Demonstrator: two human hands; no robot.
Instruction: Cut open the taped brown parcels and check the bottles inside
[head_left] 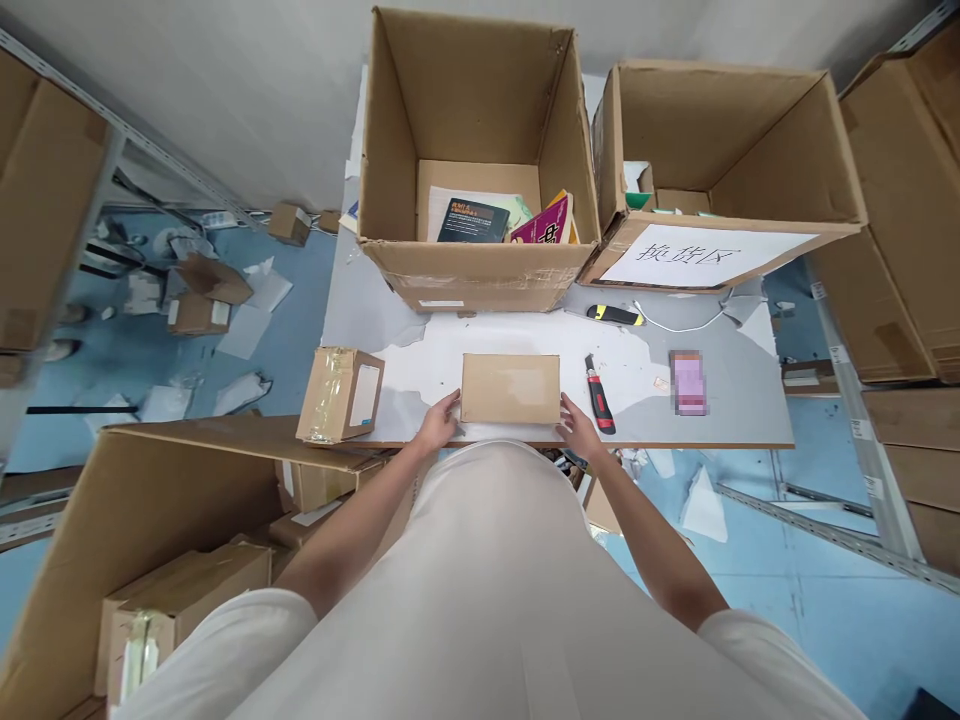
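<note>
A small closed cardboard box lies at the front middle of the table, its plain side facing up. My left hand is at its left end, fingertips against the edge. At the opposite end, my right hand has its thumb and fingers against the right edge, so the box is held between both hands. Just right of my right hand lies a red and black utility knife. A taped cardboard box with a white label stands left of my left hand.
At the back of the table stand a large open carton with books inside and another open carton with a handwritten sign. A yellow and black utility knife and a blurred pink item lie rightward. An open carton of boxes sits lower left.
</note>
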